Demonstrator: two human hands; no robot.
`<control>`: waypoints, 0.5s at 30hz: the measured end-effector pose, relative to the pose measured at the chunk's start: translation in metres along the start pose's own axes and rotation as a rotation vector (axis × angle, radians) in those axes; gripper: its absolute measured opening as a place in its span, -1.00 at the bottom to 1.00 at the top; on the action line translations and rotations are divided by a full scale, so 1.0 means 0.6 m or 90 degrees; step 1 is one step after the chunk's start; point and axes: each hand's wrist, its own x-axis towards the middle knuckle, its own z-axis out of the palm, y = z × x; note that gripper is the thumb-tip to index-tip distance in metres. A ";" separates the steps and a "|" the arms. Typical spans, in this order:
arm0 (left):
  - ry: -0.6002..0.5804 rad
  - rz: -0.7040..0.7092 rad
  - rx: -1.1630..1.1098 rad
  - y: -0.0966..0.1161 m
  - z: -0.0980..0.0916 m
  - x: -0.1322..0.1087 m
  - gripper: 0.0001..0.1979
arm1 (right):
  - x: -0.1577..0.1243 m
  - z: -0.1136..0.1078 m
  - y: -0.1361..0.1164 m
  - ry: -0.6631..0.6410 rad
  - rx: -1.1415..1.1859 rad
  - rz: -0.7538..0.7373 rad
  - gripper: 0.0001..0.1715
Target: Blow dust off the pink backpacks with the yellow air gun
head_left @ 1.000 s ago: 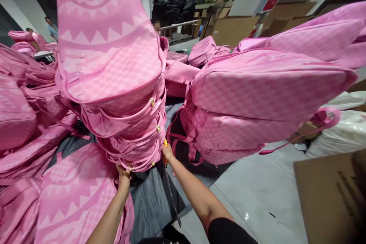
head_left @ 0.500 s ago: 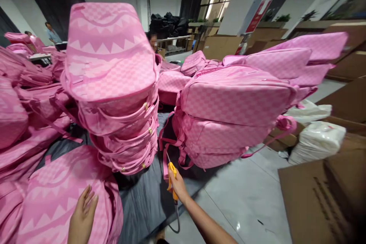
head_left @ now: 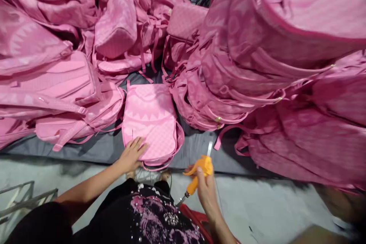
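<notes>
A pink backpack [head_left: 151, 118] with a zigzag pattern and checkered lower part lies flat before me on the dark table cover. My left hand [head_left: 132, 155] rests on its near left corner, fingers spread, gripping nothing. In my right hand [head_left: 206, 181] is an orange air blow gun [head_left: 203, 164], my fingers wrapped around its body. Its thin silver nozzle points away from me, over the cover's near edge. A hose runs from its handle towards my body. The gun is apart from the backpack, to its right.
Tall stacked pink backpacks [head_left: 228, 84] stand to the right, with more pink backpacks [head_left: 309, 141] beyond them. On the left, another heap of pink backpacks [head_left: 57, 80] covers the table. A metal frame [head_left: 25, 202] stands on the floor at lower left.
My view has swung left and down. My left hand, raised over the backpack before, is now down on its near corner. The air blow gun remains in my right hand.
</notes>
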 end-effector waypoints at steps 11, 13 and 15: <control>0.466 -0.126 -0.567 -0.051 -0.196 0.080 -0.67 | -0.120 -0.003 -0.051 -0.105 0.048 0.060 -0.44; 0.466 -0.080 -0.620 -0.028 -0.224 0.089 -0.60 | -0.127 0.018 -0.042 -0.164 0.023 0.058 -0.43; 0.434 -0.064 -0.625 -0.003 -0.228 0.097 -0.58 | -0.126 0.045 -0.021 -0.227 -0.008 0.047 -0.43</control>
